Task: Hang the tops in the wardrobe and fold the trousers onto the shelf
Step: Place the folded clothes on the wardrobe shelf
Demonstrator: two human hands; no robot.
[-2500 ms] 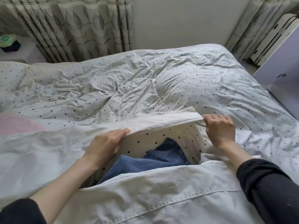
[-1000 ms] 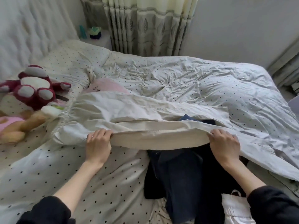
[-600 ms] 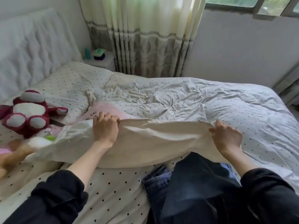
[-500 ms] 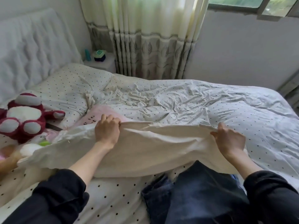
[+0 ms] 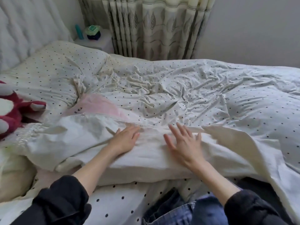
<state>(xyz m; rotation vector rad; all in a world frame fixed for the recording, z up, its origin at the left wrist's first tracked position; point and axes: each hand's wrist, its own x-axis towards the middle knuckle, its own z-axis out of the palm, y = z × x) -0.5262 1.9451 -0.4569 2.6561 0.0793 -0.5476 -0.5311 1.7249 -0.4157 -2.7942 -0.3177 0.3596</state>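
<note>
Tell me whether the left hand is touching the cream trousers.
Touching. The head view shows the left hand lying flat, fingers straight, on the cream trousers, with no gap beneath the palm.

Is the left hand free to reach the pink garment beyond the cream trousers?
Probably yes: the left hand lies open on the cream trousers, holding nothing, and the pink garment lies exposed just beyond.

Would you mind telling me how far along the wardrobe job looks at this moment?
Nothing looks finished: no wardrobe or shelf is in view. In hand: the cream trousers lie doubled over on the bed, with the left hand and right hand flat on them. Left: the jeans at the near edge, unfolded, plus shelving and hanging.
</note>
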